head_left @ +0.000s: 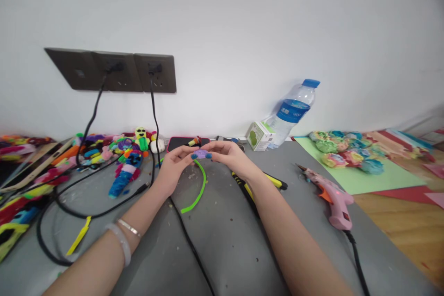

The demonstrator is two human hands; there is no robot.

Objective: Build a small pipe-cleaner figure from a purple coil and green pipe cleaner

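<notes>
Both my hands meet at the middle of the grey table, pinching a small fuzzy purple piece (200,153) between them. My left hand (175,166) grips its left side with thumb and fingers. From the right, my right hand (232,159) has its thumb and fingers closed on the other side. The piece looks like pipe cleaner, though its exact shape is partly covered by my fingers. Below the hands, a bright green strip (203,187) curves across the table. Behind them lies a phone (176,142) with a small figure on top.
Pipe-cleaner figures (126,173) and black cables (93,215) crowd the left. A pink glue gun (333,199) lies on the right, near paper flowers (354,152) on green paper. A water bottle (293,113) leans on the wall beside a small box (260,136). Yellow-black cutters (275,180) lie under my right arm.
</notes>
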